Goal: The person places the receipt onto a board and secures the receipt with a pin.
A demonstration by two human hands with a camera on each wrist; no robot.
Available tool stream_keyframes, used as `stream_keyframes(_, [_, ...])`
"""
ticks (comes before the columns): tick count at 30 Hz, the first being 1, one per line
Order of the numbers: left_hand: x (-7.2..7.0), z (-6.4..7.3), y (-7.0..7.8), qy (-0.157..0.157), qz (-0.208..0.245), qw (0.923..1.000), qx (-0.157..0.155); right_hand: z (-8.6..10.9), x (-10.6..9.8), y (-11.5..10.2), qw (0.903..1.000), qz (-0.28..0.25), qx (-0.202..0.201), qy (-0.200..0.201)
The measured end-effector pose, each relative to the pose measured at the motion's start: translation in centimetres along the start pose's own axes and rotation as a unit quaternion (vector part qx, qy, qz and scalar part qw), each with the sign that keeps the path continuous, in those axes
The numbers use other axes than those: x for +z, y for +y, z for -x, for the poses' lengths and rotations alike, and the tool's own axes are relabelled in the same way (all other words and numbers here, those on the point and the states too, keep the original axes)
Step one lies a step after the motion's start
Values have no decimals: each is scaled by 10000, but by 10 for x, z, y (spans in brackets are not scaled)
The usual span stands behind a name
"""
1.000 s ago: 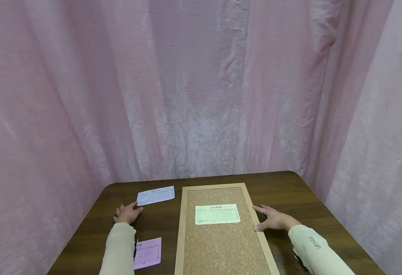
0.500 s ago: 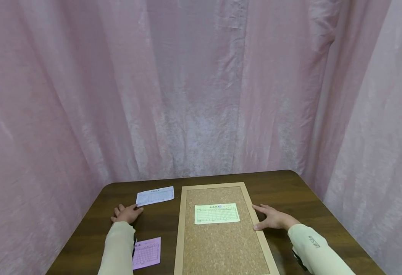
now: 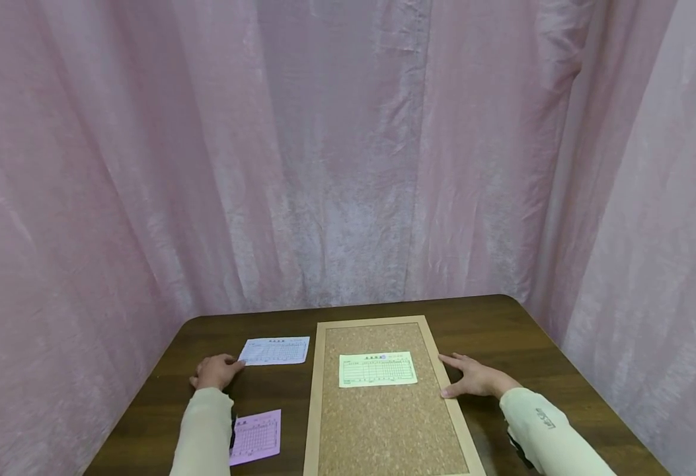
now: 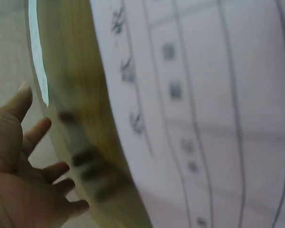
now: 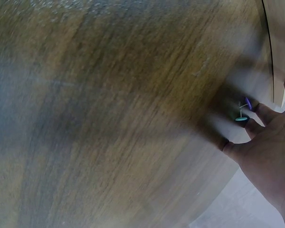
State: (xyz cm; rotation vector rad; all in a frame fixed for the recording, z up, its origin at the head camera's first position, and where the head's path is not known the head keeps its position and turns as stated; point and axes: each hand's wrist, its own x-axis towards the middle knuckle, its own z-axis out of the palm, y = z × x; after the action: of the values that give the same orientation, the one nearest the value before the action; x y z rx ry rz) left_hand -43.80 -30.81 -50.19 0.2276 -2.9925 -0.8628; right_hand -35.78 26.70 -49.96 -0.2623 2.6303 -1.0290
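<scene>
Where the right hand (image 3: 477,380) touches the corkboard (image 3: 392,430) with spread fingers — presumably to steady it — we find pushpins (image 5: 241,118) beside them; the left hand (image 3: 213,374), fingers also spread, has its thumb at a corner of the blue slip (image 3: 275,351).

Head view evenly lit; left-wrist paper (image 4: 213,114) blurred; right-wrist tabletop (image 5: 109,118) shadowed near fingers (image 5: 234,149).

Pale-blue gridded slip (image 3: 274,351), speckled tan corkboard (image 3: 390,430)

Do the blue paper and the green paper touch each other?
Apart. The head view shows the board's wooden frame between the blue paper and the green paper.
</scene>
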Motion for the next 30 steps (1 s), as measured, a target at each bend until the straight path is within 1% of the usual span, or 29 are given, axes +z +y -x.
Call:
stream_keyframes(5, [9,-3,-3,170,26,9997,-169,-1,2,3,10000,23,12,30])
stream_keyframes(9, [16,-6,-4,277,-132,9992,-265,-2,3,3,10000,6,15,64])
stream_keyframes(13, [20,-7,-1,457,-292,9978,-376,-2,3,3,10000,-9,-15,53])
stream_keyframes(17, [21,-7,5,646,-326,9967,-373,-2,2,3,10000,6,17,60])
stream_keyframes(20, [22,-8,8,693,-291,9966,-349,-3,2,4,10000,23,17,71])
stream_keyframes(25, [27,-9,8,679,-397,9958,-472,-3,3,6,10000,53,3,80])
stream_keyframes(27, [29,-11,7,713,-447,9951,-513,-3,4,7,9999,53,25,90])
stream_keyframes(30, [31,-13,7,822,-439,9944,-495,-3,4,8,9999,40,49,108])
